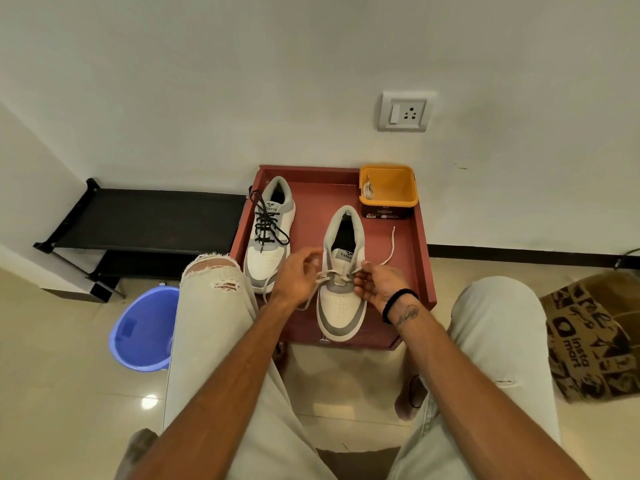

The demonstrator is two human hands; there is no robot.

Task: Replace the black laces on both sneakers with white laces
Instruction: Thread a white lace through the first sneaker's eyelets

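Glossy tiled floor (79, 393) lies under your knees, and your hands work over the red counter (420, 271) ahead. Your left hand (298, 275) and right hand (379, 284) each pinch the white lace (332, 273) across the near sneaker (341, 306). Beyond your left hand stands the black-laced sneaker (268, 237); past your right hand, an orange tub (389, 188) holds another white lace (369, 192).

Even soft indoor light, sharp centre, glare spot on floor tile (149, 401), wide-angle bending at edges.
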